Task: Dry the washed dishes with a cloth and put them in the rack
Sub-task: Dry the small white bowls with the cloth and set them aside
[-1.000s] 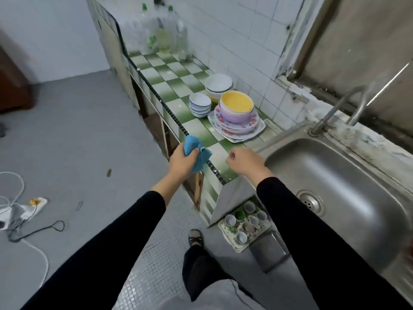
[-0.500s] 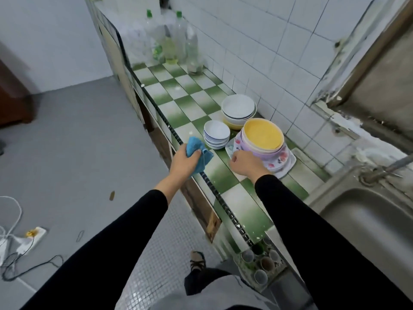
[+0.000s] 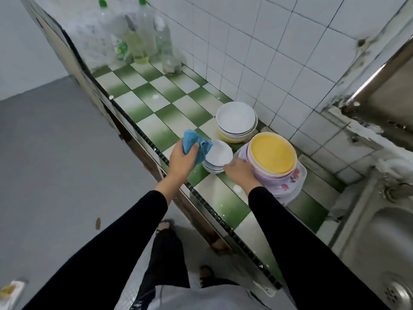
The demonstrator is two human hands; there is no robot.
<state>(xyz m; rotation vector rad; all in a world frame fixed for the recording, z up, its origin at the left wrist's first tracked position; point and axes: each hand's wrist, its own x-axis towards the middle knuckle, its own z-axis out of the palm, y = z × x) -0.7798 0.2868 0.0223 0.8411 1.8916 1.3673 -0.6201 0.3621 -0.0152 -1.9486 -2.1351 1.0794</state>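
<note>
Two hands over the near worktop (image 3: 223, 198) edge: my left hand (image 3: 181, 159) bunches the blue cloth (image 3: 194, 143) ready to wipe, and my right hand (image 3: 240, 172) touches the small white bowls (image 3: 219, 153), though I can't tell if it grips. Three stacks wait: these, the yellow bowl (image 3: 271, 153) on plates, and the big white bowls (image 3: 235, 119) behind.

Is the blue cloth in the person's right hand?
No, the left hand grips the blue cloth, while the right hand is beside the small white bowls.

Reaching forward and down; clenching blue cloth (image 3: 190, 139) in left grip (image 3: 181, 159); carrying right grip (image 3: 240, 173) knuckles-up, half-curled, hold not discernible.
</note>
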